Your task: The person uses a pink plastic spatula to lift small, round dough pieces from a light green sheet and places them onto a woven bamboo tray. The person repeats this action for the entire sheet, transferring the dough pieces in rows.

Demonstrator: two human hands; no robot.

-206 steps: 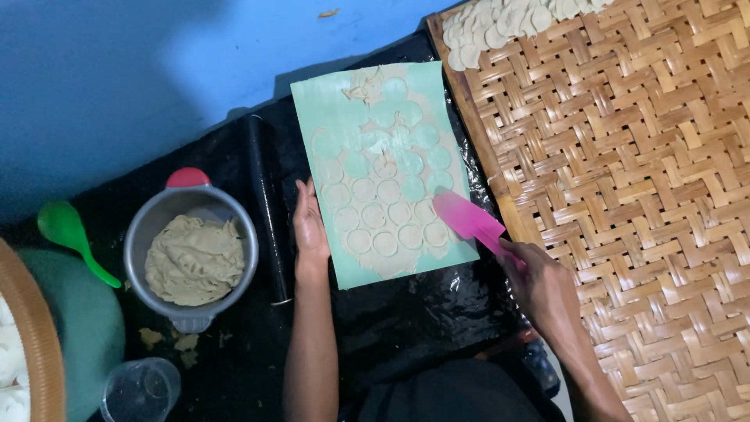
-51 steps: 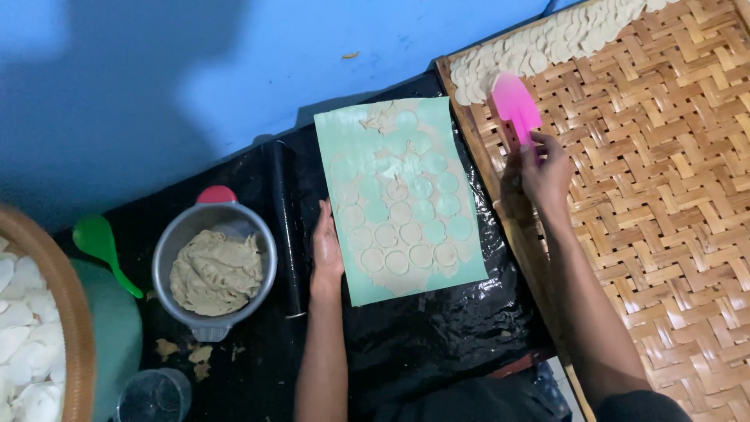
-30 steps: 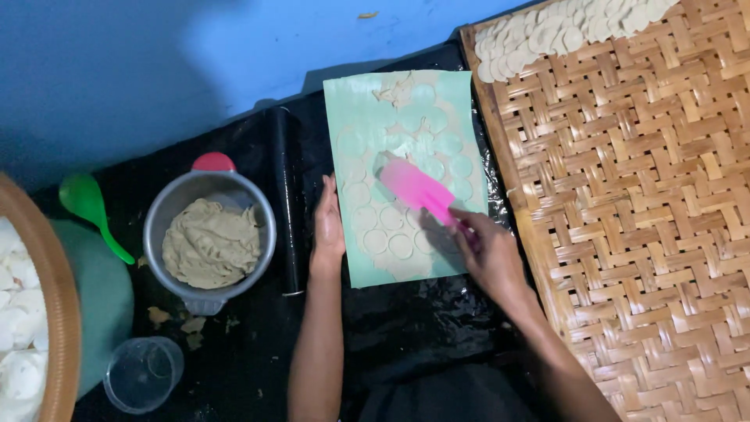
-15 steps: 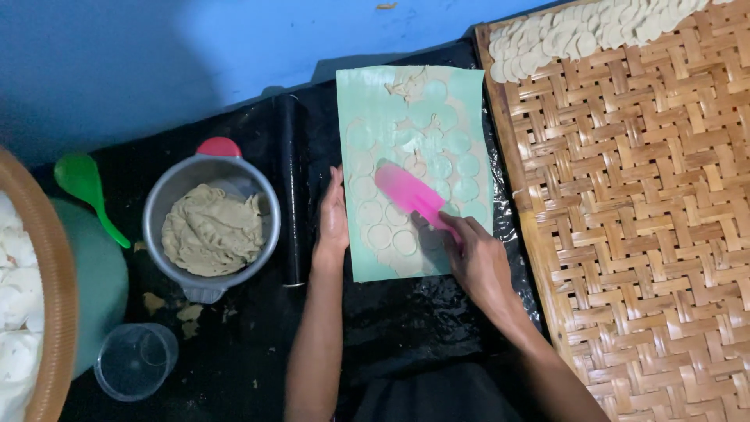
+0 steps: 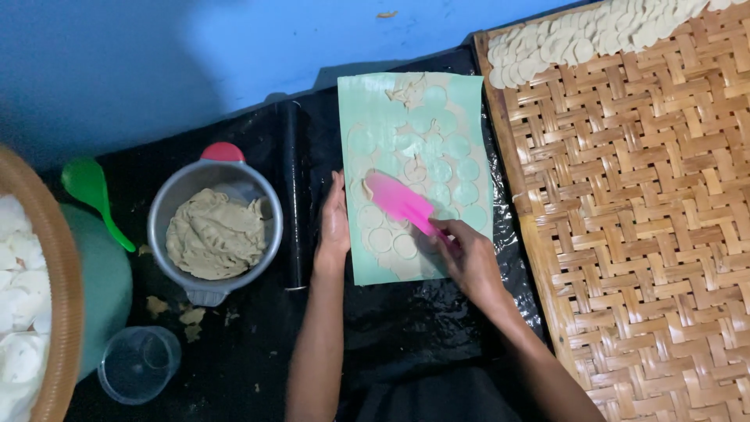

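A pale green mat lies on the black sheet, covered with thin dough cut into several round discs. My right hand grips a pink flat spatula whose blade rests on the dough near the mat's middle left. My left hand lies flat, fingers together, pressing the mat's left edge.
A black rolling pin lies just left of the mat. A metal pot of dough, a green spoon and a clear cup sit farther left. A woven bamboo tray at right carries dough discs along its far edge.
My right hand brought the pink spatula back from the woven tray to the mat, and its blade slid left across the dough. My left hand stayed on the mat's edge.
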